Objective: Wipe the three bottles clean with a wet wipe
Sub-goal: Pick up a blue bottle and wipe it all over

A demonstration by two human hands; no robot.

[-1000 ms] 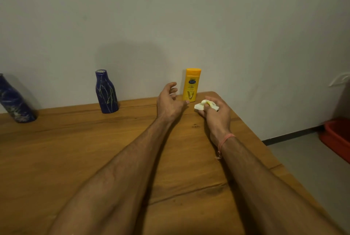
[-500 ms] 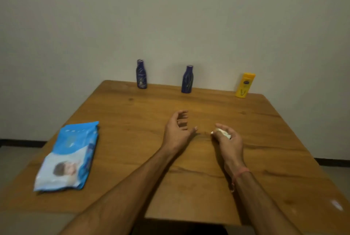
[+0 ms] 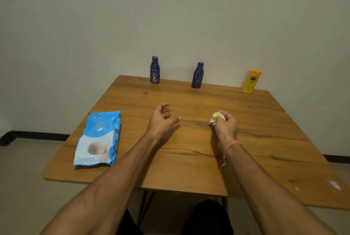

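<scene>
Three bottles stand upright along the table's far edge by the wall: a dark blue bottle [image 3: 155,70] at the left, a second dark blue bottle [image 3: 197,75] in the middle, and a yellow bottle [image 3: 251,81] at the right. My right hand [image 3: 225,124] rests on the table's middle, closed around a crumpled white wet wipe [image 3: 215,117] stained yellowish. My left hand [image 3: 162,119] lies beside it, palm turned inward, fingers loosely spread and holding nothing. Both hands are well short of the bottles.
A blue and white pack of wet wipes [image 3: 98,139] lies flat near the wooden table's [image 3: 189,168] left front corner. The wall stands right behind the bottles. Floor shows on both sides of the table, and my dark-clad legs below its front edge.
Both hands have drawn back from the yellow bottle to the table's middle, and the view has pulled back, bringing all three bottles and the wipes pack into sight. The right hand still holds the wipe.
</scene>
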